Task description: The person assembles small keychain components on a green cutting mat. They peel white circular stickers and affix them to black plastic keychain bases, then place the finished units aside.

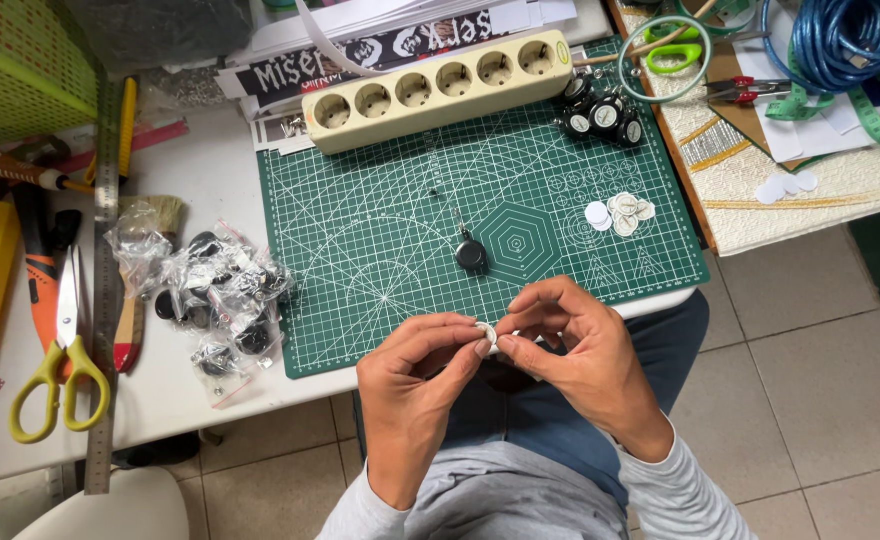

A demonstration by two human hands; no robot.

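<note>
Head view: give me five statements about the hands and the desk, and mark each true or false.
1. Both hands pinch one small white piece between their fingertips. True: the left hand and the right hand meet on it.
2. The yellow-handled scissors lie on the green cutting mat. False: they lie on the white table, left of the mat.
3. A cream power strip lies along the mat's far edge. True.
4. The small black round object sits in the left hand. False: it rests on the mat, apart from both hands.
5. White paper discs lie on the mat. True.
</note>
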